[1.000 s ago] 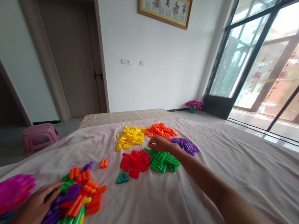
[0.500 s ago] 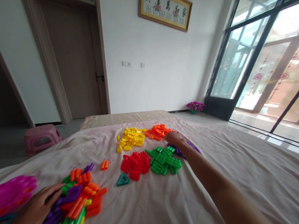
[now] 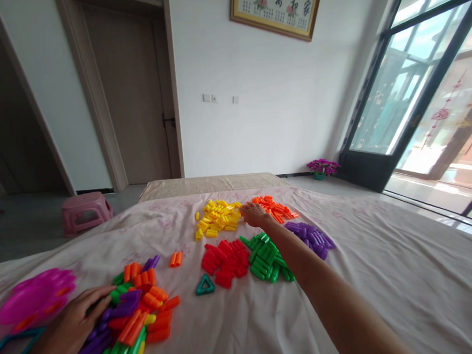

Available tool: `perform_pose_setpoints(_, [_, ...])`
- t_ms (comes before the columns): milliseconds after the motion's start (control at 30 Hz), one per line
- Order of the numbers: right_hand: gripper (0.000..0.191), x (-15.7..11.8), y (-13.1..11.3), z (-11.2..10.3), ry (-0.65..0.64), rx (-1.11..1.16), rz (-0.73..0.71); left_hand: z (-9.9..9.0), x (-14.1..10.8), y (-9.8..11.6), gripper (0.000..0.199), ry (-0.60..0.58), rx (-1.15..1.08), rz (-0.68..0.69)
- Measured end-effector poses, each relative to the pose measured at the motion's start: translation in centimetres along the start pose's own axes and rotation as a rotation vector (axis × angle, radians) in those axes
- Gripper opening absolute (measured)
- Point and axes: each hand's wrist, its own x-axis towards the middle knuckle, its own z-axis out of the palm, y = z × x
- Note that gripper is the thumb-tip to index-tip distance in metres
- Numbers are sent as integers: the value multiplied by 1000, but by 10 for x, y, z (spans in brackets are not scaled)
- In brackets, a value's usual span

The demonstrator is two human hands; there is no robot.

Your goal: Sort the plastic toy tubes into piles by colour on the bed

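My left hand (image 3: 82, 317) rests at the left side of a mixed heap of plastic building blocks (image 3: 128, 335). Its fingers reach over a green block (image 3: 120, 292), thumb a little apart, with no firm grip visible. Farther off, my right hand (image 3: 255, 214) stretches between the yellow blocks (image 3: 218, 217) and the orange blocks (image 3: 276, 207), fingers extended, fingertips at the yellow pile's right edge. Nothing shows in it. Red blocks (image 3: 227, 261) lie nearer to me, beside green blocks (image 3: 266, 257) partly covered by my right forearm. Purple blocks (image 3: 311, 238) lie right of that arm.
A teal triangle (image 3: 205, 285) and an orange block (image 3: 176, 259) lie apart on the wrinkled cloth (image 3: 238, 328). A magenta plastic piece (image 3: 36, 299) and a blue frame (image 3: 17, 348) are at the left. A pink stool (image 3: 85, 212) stands on the floor beyond.
My right hand has moved left from beside the purple and orange piles to the yellow pile's edge, uncovering the purple blocks. The view has swung slightly left. My left hand stays at the heap.
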Motion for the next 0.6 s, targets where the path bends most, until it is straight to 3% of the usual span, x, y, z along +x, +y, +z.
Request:
perform_pose_setpoints(100, [49,-3,12,4,-18,-18,41,-1,0,0,44,-112,-42,6])
perform_pose_setpoints(333, [40,-25,25,-2,57,35,152,-2,-2,-2,48,-138,-37,10])
perform_pose_setpoints(600, [31,-58,24,-21,-2,178,237,-1,0,-2,42,-123,-77,12])
